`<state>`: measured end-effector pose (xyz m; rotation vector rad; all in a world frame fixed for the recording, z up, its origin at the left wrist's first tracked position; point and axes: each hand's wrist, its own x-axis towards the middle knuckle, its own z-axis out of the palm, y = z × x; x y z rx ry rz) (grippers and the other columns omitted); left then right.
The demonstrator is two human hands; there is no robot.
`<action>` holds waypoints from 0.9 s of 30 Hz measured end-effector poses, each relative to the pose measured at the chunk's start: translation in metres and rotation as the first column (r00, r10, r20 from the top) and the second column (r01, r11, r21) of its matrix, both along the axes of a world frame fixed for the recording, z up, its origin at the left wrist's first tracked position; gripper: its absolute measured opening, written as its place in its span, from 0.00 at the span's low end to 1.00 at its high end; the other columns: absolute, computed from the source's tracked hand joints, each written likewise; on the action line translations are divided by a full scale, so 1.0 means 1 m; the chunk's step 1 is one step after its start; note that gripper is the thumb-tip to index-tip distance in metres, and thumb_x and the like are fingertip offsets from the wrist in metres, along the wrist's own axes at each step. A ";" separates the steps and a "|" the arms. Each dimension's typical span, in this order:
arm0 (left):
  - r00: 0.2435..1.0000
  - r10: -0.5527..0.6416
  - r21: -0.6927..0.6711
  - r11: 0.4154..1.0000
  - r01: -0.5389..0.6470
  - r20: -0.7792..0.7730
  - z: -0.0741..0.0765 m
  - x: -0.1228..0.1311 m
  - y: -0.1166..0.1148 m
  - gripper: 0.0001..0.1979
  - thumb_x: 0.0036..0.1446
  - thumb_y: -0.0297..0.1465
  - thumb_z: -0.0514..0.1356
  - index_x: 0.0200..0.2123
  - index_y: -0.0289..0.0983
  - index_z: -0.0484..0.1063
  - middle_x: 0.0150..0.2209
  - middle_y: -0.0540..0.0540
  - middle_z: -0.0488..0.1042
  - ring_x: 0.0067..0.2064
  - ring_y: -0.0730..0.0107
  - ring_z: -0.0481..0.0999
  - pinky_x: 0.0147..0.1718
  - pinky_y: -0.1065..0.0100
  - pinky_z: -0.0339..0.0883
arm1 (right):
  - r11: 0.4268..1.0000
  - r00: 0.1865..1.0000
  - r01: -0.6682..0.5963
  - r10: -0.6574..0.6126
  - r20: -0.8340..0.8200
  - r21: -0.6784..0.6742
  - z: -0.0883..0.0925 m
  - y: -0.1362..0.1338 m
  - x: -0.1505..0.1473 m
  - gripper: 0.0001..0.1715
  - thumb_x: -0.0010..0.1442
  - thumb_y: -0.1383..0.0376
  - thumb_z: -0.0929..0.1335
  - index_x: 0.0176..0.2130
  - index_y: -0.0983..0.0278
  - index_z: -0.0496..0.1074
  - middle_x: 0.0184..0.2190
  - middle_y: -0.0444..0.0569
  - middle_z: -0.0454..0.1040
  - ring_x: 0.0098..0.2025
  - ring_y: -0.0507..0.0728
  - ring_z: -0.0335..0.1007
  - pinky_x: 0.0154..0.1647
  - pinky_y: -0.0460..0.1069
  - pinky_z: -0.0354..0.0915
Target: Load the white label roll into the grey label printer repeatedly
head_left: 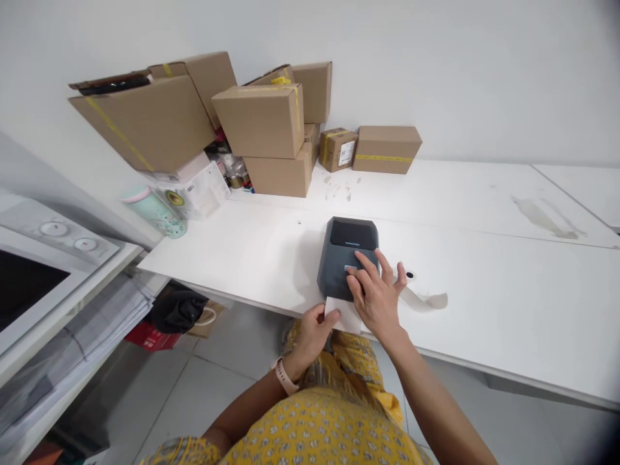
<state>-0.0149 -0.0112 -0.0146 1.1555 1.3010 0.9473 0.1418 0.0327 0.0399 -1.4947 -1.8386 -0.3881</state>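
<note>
the dark printer (346, 248) sits at the front edge of the white surface (508, 303), right hand (378, 298) spread loose with fingertips on its top, left hand (312, 330) pinching the white label (345, 318) sticking out of its front.

The right hand (378, 298) hides part of the printer (345, 248); box label (347, 153) unreadable.

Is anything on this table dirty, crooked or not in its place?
Yes. A greyish smear marks the white table at the far right. At the back left, a large cardboard box leans tilted on the pile. A loose paper strip curls beside the printer.
</note>
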 end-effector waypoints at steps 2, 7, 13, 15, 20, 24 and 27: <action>0.983 0.172 0.158 0.974 -0.161 -0.062 0.005 -0.003 0.001 0.16 0.61 0.45 0.58 0.35 0.36 0.70 0.32 0.49 0.72 0.33 0.72 0.69 0.34 0.69 0.63 | 1.000 1.000 0.020 -0.021 -0.020 -0.017 -0.003 -0.002 -0.002 0.10 0.68 0.60 0.65 0.43 0.57 0.76 0.60 0.44 0.73 0.69 0.64 0.54 0.70 0.66 0.35; 0.982 0.183 0.403 0.903 -0.151 -0.042 0.021 -0.006 0.021 0.25 0.67 0.43 0.52 0.64 0.43 0.59 0.67 0.42 0.60 0.67 0.61 0.60 0.64 0.58 0.56 | 0.995 0.972 -0.002 -0.021 -0.235 -0.096 -0.019 -0.011 -0.002 0.16 0.70 0.57 0.61 0.49 0.53 0.75 0.68 0.47 0.61 0.72 0.67 0.47 0.67 0.71 0.42; 0.995 0.096 0.292 0.951 -0.100 0.026 0.018 0.002 0.027 0.29 0.69 0.45 0.49 0.69 0.43 0.55 0.71 0.43 0.53 0.72 0.61 0.52 0.70 0.58 0.48 | 0.951 0.661 -0.233 0.002 -0.751 -0.203 -0.042 -0.032 0.004 0.31 0.70 0.51 0.57 0.69 0.53 0.55 0.73 0.48 0.47 0.74 0.63 0.43 0.70 0.65 0.49; 0.993 0.117 0.291 0.949 -0.122 0.033 0.015 0.003 0.024 0.29 0.69 0.46 0.48 0.68 0.43 0.56 0.71 0.44 0.53 0.72 0.61 0.52 0.71 0.58 0.47 | 0.936 0.572 -0.256 -0.055 -0.818 -0.242 -0.044 -0.036 0.005 0.36 0.70 0.49 0.56 0.71 0.54 0.49 0.73 0.48 0.46 0.74 0.62 0.41 0.73 0.64 0.45; 0.992 0.127 0.302 0.946 -0.118 -0.009 0.017 0.001 0.027 0.30 0.68 0.48 0.47 0.69 0.44 0.55 0.72 0.46 0.51 0.73 0.62 0.47 0.72 0.58 0.42 | 0.924 0.474 -0.295 -0.078 -0.877 -0.242 -0.041 -0.036 0.004 0.40 0.67 0.44 0.57 0.71 0.56 0.49 0.74 0.46 0.46 0.75 0.61 0.38 0.74 0.62 0.40; 0.994 0.109 0.263 0.960 -0.100 -0.022 0.024 -0.001 0.029 0.30 0.68 0.49 0.46 0.68 0.44 0.57 0.72 0.47 0.52 0.73 0.62 0.46 0.72 0.57 0.41 | 0.914 0.451 -0.330 -0.065 -0.890 -0.234 -0.036 -0.038 0.005 0.38 0.68 0.45 0.56 0.71 0.52 0.49 0.74 0.42 0.44 0.75 0.60 0.38 0.74 0.63 0.38; 0.995 0.100 0.268 0.958 -0.101 0.019 0.034 -0.001 0.033 0.30 0.68 0.49 0.46 0.68 0.44 0.57 0.72 0.48 0.51 0.73 0.62 0.47 0.71 0.58 0.44 | 0.913 0.489 -0.341 -0.032 -0.872 -0.225 -0.028 -0.037 0.008 0.37 0.69 0.45 0.55 0.71 0.50 0.47 0.74 0.42 0.42 0.75 0.61 0.37 0.74 0.65 0.39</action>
